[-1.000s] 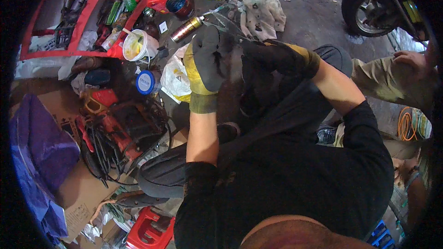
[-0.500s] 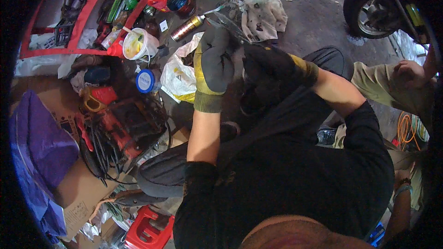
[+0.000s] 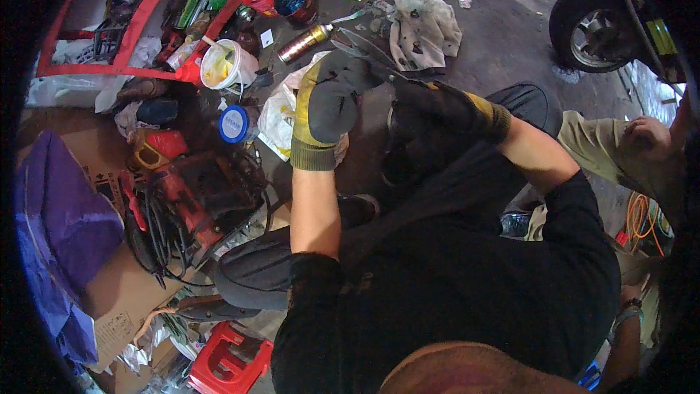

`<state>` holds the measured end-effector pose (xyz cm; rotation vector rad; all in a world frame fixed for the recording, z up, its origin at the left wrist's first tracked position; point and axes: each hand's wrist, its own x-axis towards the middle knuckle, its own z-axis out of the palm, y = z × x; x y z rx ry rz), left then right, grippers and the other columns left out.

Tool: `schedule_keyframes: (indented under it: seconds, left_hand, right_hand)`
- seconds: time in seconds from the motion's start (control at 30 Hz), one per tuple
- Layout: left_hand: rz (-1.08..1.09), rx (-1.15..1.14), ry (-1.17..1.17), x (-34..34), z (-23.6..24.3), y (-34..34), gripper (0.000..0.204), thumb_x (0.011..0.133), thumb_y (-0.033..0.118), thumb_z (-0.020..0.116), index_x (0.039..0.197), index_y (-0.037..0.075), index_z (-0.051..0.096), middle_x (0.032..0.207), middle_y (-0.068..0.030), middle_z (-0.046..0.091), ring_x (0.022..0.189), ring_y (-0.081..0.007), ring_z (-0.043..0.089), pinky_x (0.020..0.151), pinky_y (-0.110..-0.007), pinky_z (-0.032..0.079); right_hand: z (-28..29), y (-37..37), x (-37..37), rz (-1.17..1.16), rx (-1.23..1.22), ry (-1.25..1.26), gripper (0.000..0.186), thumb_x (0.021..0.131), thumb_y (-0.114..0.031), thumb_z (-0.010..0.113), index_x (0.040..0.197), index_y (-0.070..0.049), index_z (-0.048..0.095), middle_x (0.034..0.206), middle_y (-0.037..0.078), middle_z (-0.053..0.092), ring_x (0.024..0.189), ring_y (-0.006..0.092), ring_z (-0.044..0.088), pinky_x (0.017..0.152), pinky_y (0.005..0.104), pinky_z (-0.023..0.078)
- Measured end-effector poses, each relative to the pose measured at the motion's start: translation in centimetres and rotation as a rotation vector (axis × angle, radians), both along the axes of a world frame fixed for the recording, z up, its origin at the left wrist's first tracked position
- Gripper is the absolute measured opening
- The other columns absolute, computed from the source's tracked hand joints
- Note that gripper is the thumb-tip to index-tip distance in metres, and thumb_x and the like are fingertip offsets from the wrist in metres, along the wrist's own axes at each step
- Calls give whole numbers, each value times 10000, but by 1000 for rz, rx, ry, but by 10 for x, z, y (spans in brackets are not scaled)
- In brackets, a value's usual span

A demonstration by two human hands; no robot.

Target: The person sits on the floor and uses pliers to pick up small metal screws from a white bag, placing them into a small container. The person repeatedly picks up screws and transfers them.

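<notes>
My left hand [image 3: 327, 101], in a grey and yellow work glove, is closed with its fingertips toward my right hand. What it grips is hidden. Just beyond it, a grey pointed metal piece with blade-like edges [image 3: 353, 42] shows; I cannot tell whether either hand touches it. My right hand [image 3: 435, 113], in a dark glove with a yellow cuff, is closed above my knee, its grip lost in shadow. A stained pale rag [image 3: 424, 29] lies beyond the hands. Beside my left glove is a white plastic bag [image 3: 275, 118].
A spray can [image 3: 304, 43], a white tub [image 3: 229, 66] and a blue-lidded jar [image 3: 233, 125] stand at the left. Nearer are a red power tool [image 3: 191, 208] with cables and a red plastic stool [image 3: 229, 362]. A wheel [image 3: 589, 27] and another person's hand [image 3: 647, 133] are at right.
My left hand has moved left and turned, its fingers now reaching toward my right hand. More of the grey metal piece shows. My right hand has barely moved.
</notes>
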<state>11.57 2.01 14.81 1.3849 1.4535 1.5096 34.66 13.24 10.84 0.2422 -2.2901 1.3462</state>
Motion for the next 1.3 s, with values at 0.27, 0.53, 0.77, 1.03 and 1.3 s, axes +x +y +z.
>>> schedule_keyframes:
  seconds: [0.27, 0.53, 0.77, 1.03, 1.3]
  left_hand:
    - [64, -165, -408, 19, 40, -2, 220, 805, -84, 567, 977, -25, 691, 914, -98, 690, 867, -209, 658, 785, -321, 511]
    - [64, 175, 554, 15, 13, 5, 335, 899, -59, 552, 1222, -35, 637, 1186, -53, 672, 1024, -161, 657, 911, -322, 540]
    - [98, 162, 629, 6, 5, 6, 394, 867, -92, 565, 1218, 37, 689, 1214, -97, 672, 1091, -198, 651, 950, -326, 525]
    - [266, 8, -172, 29, 3, 17, 313, 900, -35, 667, 1209, 10, 686, 1119, -65, 717, 999, -142, 663, 909, -288, 522]
    - [158, -31, -404, 22, 19, 10, 342, 955, 58, 635, 1288, -16, 622, 1187, -104, 695, 1060, -194, 662, 958, -338, 531]
  right_hand:
    - [29, -10, -11, -91, 47, 221, 521, 953, -56, 639, 1420, 23, 421, 918, 88, 614, 760, 243, 625, 716, 354, 524]
    - [41, -17, -5, -44, -471, 3, 271, 988, -119, 562, 1243, -34, 525, 902, 92, 597, 760, 229, 591, 664, 372, 492]
    - [24, -30, -16, -141, -571, 118, 219, 1053, -235, 482, 975, -76, 612, 716, 33, 578, 612, 182, 554, 562, 348, 436]
    - [29, -24, -23, -160, -762, 265, 219, 1047, -201, 493, 1125, -47, 626, 751, -1, 580, 636, 99, 528, 552, 296, 423]
    - [56, 2, -18, 35, -1672, -203, 373, 1030, -407, 497, 940, -88, 669, 618, 54, 538, 481, 199, 461, 453, 351, 354]
